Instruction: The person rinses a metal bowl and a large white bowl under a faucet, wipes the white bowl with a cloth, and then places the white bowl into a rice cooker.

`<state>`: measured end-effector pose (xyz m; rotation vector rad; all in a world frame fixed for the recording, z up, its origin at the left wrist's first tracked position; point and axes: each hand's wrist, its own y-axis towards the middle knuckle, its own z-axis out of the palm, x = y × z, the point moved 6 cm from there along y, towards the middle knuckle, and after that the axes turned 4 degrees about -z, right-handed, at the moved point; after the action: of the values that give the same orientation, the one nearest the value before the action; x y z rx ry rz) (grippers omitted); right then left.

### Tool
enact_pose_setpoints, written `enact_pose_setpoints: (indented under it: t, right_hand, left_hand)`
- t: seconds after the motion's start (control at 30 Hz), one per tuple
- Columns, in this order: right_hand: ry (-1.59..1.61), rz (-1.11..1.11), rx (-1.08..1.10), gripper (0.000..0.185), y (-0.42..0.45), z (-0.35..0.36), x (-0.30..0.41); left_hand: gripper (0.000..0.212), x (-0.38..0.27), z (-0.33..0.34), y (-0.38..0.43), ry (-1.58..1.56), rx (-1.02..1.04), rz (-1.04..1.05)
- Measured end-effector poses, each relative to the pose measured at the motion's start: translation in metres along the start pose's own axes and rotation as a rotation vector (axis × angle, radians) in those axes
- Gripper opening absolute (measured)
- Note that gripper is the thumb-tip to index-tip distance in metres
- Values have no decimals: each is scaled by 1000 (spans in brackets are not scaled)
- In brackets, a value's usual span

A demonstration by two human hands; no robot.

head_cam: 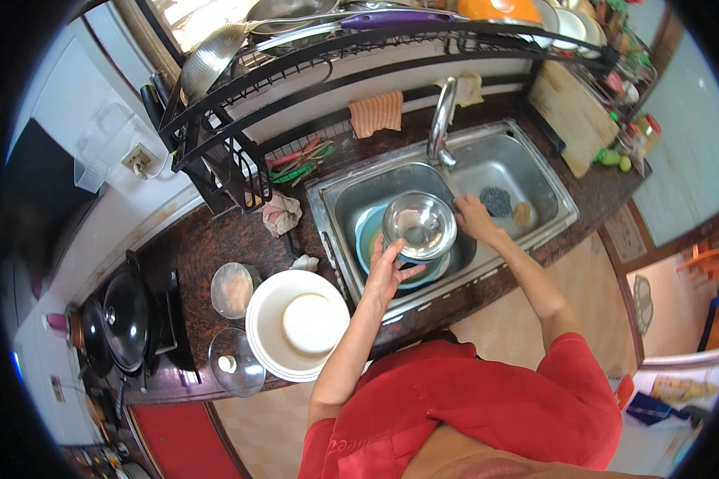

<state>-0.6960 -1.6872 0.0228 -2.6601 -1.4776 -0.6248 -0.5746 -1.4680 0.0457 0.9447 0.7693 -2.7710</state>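
Observation:
My left hand (388, 269) grips the lower left rim of a shiny stainless steel bowl (420, 224), thumb at the rim and the other fingers spread below it. The bowl is over the left basin (356, 194) of a double steel sink. Beneath it, a light blue plastic basin (364, 230) holds cloudy liquid and is partly hidden. My right hand (478, 219) is at the bowl's right side, above the sink divider, fingers curled; whether it grips the rim is unclear. A chrome faucet (440, 123) stands behind the divider.
The right basin holds a dark scouring pad (495, 202) and a yellowish sponge (521, 214). Left on the counter are a white pot (260, 317), a glass lid (237, 371), a clear container (232, 290) and a black wok (126, 320). A black dish rack (335, 57) spans overhead; a cutting board (569, 114) leans right.

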Motion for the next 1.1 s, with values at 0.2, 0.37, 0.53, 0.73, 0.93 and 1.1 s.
enact_pose_setpoints:
  t: [0.2, 0.37, 0.53, 0.73, 0.93, 1.1]
  right_hand:
    - [-691, -184, -256, 40, 118, -22, -93]
    - [-587, -197, 441, 42, 158, -2, -114]
    - [-517, -446, 315, 40, 159, 0, -125]
    - [-434, -457, 165, 38, 148, 2, -125]
    - [-455, -449, 65, 37, 140, 2, -122]
    - [-457, -438, 28, 36, 139, 5, -132]
  left_hand:
    - [65, 1, 27, 44, -118, -72, 107]
    - [85, 4, 30, 61, -235, -134, 201]
    - [80, 2, 46, 71, -247, -166, 229]
    - [72, 1, 52, 80, -263, -164, 248]
    - [74, -7, 52, 79, -228, -134, 242]
    - [77, -8, 46, 90, -190, -179, 246]
